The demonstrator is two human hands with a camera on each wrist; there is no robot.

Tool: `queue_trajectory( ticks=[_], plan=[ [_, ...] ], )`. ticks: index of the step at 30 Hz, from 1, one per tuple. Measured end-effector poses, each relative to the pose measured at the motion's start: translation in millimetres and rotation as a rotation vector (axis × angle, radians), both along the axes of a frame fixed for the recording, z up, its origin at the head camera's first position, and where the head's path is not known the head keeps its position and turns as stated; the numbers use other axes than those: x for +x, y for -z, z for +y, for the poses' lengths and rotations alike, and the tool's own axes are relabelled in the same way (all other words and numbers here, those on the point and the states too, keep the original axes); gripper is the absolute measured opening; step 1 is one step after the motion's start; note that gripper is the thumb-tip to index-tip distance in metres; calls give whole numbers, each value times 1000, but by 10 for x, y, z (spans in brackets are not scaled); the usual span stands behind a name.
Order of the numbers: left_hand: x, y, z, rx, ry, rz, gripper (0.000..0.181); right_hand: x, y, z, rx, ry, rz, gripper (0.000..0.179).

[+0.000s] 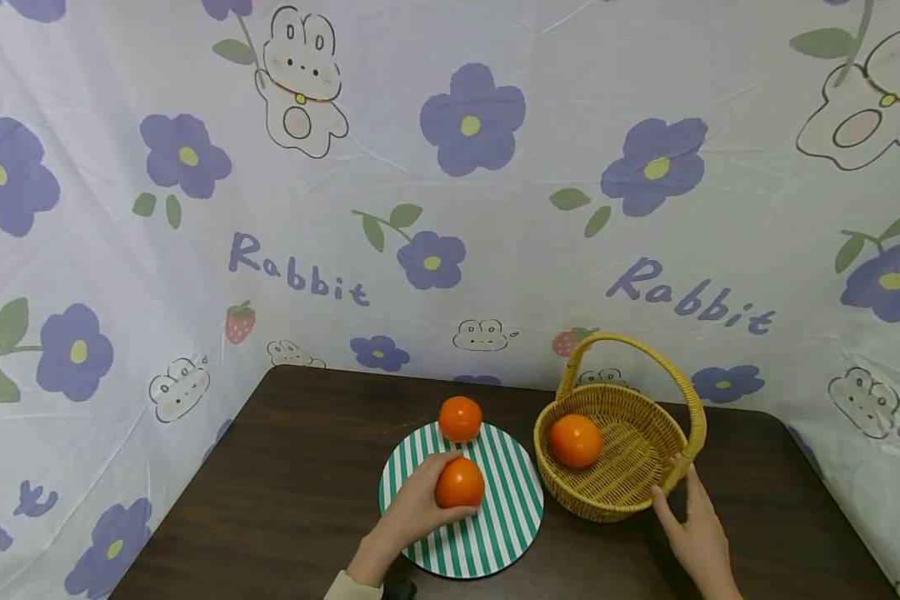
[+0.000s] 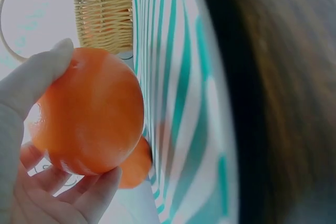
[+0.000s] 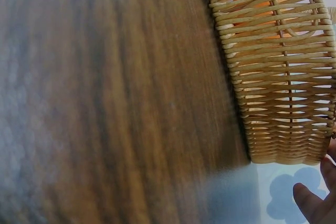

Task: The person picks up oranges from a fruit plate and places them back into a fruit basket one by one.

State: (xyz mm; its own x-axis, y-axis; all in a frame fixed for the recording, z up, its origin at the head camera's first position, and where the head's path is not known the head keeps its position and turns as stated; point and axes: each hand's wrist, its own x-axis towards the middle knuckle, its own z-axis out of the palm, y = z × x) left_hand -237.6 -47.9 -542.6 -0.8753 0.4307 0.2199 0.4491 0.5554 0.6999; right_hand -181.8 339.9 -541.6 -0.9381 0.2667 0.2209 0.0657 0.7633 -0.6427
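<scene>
My left hand (image 1: 417,502) grips a round, glossy orange fruit (image 1: 461,482) over a round plate (image 1: 461,562) with green and white stripes. In the left wrist view, the thumb is on one side of this fruit (image 2: 92,111) and the fingertips are on the other. Another such fruit (image 1: 461,419) sits at the plate's far edge. To the right stands a yellow wicker basket (image 1: 607,508) with an arched handle and one orange fruit (image 1: 575,441) inside. My right hand (image 1: 693,533) holds the basket's right rim by the handle's foot; its grip is partly hidden.
Everything stands on a dark brown wooden table (image 1: 285,475). Behind it and along the sides hangs a white cloth (image 1: 525,250) printed with purple flowers and rabbits. The basket handle (image 1: 630,340) rises in front of the cloth. A small dark object (image 1: 400,590) lies by the left wrist.
</scene>
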Motion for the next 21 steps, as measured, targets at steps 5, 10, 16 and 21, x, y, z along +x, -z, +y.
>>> queue_trajectory(
  ticks=[5,10,16,21],
  plan=[
    [-11,-44,73,-5,12,13,77,5,-2,-5,-2,1,-1,70],
    [-27,-111,150,10,14,29,79,13,-3,-5,-7,3,-7,71],
    [-46,-169,220,20,32,27,78,10,1,-7,-11,9,-12,70],
    [-70,-198,266,34,32,13,77,7,5,-9,-10,18,-19,70]
  ],
)
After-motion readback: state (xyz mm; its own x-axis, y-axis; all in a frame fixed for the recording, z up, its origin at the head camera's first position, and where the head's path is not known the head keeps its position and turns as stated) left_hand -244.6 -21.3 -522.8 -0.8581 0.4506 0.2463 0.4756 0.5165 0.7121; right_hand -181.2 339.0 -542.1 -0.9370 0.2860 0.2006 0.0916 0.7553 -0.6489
